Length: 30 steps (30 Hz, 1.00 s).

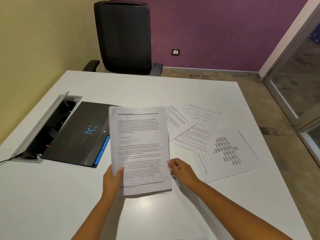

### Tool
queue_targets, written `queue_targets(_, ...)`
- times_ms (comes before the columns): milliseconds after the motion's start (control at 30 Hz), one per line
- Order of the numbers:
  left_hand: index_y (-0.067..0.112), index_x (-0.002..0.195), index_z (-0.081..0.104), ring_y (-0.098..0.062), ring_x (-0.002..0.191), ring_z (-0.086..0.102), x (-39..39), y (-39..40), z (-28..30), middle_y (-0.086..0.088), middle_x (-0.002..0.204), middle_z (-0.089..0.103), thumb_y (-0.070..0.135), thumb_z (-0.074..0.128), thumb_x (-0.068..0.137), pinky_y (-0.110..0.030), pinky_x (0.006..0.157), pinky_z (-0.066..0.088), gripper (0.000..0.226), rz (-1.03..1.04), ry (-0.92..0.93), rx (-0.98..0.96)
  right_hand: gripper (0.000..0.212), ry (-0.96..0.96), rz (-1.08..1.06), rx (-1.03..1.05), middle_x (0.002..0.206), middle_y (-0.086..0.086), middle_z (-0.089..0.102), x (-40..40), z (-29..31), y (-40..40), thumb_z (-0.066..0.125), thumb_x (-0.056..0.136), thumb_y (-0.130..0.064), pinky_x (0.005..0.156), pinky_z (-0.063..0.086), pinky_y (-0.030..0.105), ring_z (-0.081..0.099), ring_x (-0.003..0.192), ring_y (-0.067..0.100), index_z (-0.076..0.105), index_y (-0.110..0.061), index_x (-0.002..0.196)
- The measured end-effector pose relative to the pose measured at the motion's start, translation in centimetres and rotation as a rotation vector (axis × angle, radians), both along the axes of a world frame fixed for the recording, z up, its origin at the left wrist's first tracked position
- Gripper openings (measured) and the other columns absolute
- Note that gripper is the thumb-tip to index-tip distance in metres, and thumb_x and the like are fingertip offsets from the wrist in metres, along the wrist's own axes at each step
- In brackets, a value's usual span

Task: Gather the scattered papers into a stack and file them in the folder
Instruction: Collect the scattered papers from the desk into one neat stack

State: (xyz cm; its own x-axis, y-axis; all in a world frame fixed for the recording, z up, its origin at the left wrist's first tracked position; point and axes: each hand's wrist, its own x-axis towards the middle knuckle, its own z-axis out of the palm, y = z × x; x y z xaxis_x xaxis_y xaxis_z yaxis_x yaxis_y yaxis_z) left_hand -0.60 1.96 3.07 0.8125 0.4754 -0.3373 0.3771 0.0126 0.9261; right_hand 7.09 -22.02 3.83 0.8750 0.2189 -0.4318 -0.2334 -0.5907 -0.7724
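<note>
My left hand [112,179] grips a thin stack of printed papers [139,149] by its lower left edge, thumb on top, and holds it tilted above the white table [121,89]. My right hand [181,168] touches the stack's right edge, fingers curled against it. To the right, several loose sheets lie overlapping on the table: a text page [194,137], a page with a grid of small pictures [230,151], a table page [201,114] and another text page [174,119]. A closed black folder [79,134] with a blue smile logo lies left of the stack.
An open cable hatch [46,127] with a raised grey lid is sunk into the table left of the folder. A black office chair [123,37] stands at the far edge. A glass door [297,80] is at the right.
</note>
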Motion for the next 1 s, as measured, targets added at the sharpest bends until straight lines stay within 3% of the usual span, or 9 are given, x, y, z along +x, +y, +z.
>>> queue_targets(167,0.015,0.104,0.054,-0.029,0.085,0.063,-2.4,2.1,-2.1,-0.01,0.096,0.064,0.018,0.06,0.087,-0.043,0.079,0.053,0.018,0.083,0.159,-0.207,0.047,0.069,-0.168,-0.239,0.127,0.011,0.057,0.4,-1.8,-1.3,0.043,0.095,-0.041,0.095,0.043,0.032,0.054,0.116,0.026,0.051,-0.007,0.125)
queue_targets(267,0.011,0.097,0.053,-0.023,0.074,0.058,-3.0,2.0,-2.7,-0.007,0.085,0.061,0.011,0.06,0.087,-0.029,0.062,0.048,0.012,0.134,0.26,-0.248,0.042,0.108,-0.187,-0.26,0.131,0.008,0.057,0.2,-2.0,-1.4,0.048,0.094,-0.035,0.098,0.042,0.031,0.053,0.119,0.025,0.052,-0.008,0.126)
queue_targets(333,0.007,0.093,0.054,-0.026,0.074,0.059,-2.9,1.8,-2.9,-0.012,0.088,0.061,0.01,0.062,0.086,-0.031,0.064,0.048,0.011,0.122,0.293,-0.248,0.038,0.155,-0.187,-0.217,0.118,0.009,0.065,0.0,-1.9,-0.9,0.05,0.094,-0.031,0.09,0.046,0.028,0.061,0.108,0.023,0.059,-0.003,0.118)
queue_targets(433,0.008,0.085,0.056,-0.026,0.074,0.058,-2.3,1.6,-2.4,-0.016,0.094,0.06,0.009,0.063,0.084,-0.034,0.07,0.049,0.008,0.077,0.308,-0.191,0.022,0.363,-0.298,0.01,0.077,0.007,0.066,-0.4,-1.7,0.3,0.052,0.091,-0.02,0.052,0.042,0.024,0.059,0.061,0.015,0.065,-0.003,0.093)
queue_targets(500,0.006,0.088,0.057,-0.022,0.07,0.057,-1.9,1.7,-2.1,-0.013,0.094,0.06,0.007,0.063,0.085,-0.029,0.061,0.046,0.007,0.058,0.336,-0.164,0.015,0.481,-0.379,0.112,0.068,0.005,0.061,-0.4,-1.9,1.0,0.052,0.088,-0.015,0.047,0.034,0.022,0.05,0.053,0.015,0.062,-0.01,0.077)
queue_targets(600,-0.003,0.117,0.053,-0.024,0.073,0.057,-1.6,1.9,-2.0,-0.017,0.103,0.06,0.005,0.06,0.086,-0.034,0.07,0.048,0.032,0.011,0.377,-0.141,0.022,0.53,-0.337,0.11,0.062,0.002,0.057,-0.7,-1.8,1.8,0.055,0.089,-0.021,0.046,0.034,0.021,0.048,0.052,0.012,0.06,-0.012,0.07)
queue_targets(800,0.0,0.105,0.056,-0.022,0.071,0.06,-2.2,2.3,-1.3,-0.01,0.085,0.063,0.006,0.061,0.086,-0.028,0.055,0.051,0.021,-0.017,0.335,-0.173,0.035,0.165,-0.073,-0.136,0.06,0.001,0.05,-1.0,-1.3,1.5,0.054,0.087,-0.011,0.049,0.039,0.015,0.053,0.051,0.011,0.043,-0.016,0.055)
queue_targets(900,0.002,0.093,0.057,-0.022,0.069,0.059,-2.9,3.0,-1.1,-0.01,0.083,0.062,0.003,0.059,0.086,-0.025,0.045,0.051,0.008,0.061,0.313,-0.214,0.019,0.054,-0.123,-0.153,0.079,-0.001,0.055,-0.7,-0.8,0.3,0.048,0.089,-0.01,0.067,0.037,0.02,0.052,0.074,0.016,0.06,-0.016,0.076)
queue_targets(1000,-0.004,0.113,0.055,-0.019,0.068,0.054,-3.2,4.4,-1.1,-0.011,0.094,0.06,0.003,0.059,0.086,-0.028,0.059,0.046,0.028,0.098,0.332,-0.119,0.022,-0.025,-0.26,-0.15,0.097,0.005,0.062,0.1,-0.4,-1.7,0.047,0.093,-0.013,0.072,0.04,0.023,0.055,0.082,0.019,0.063,-0.009,0.108)
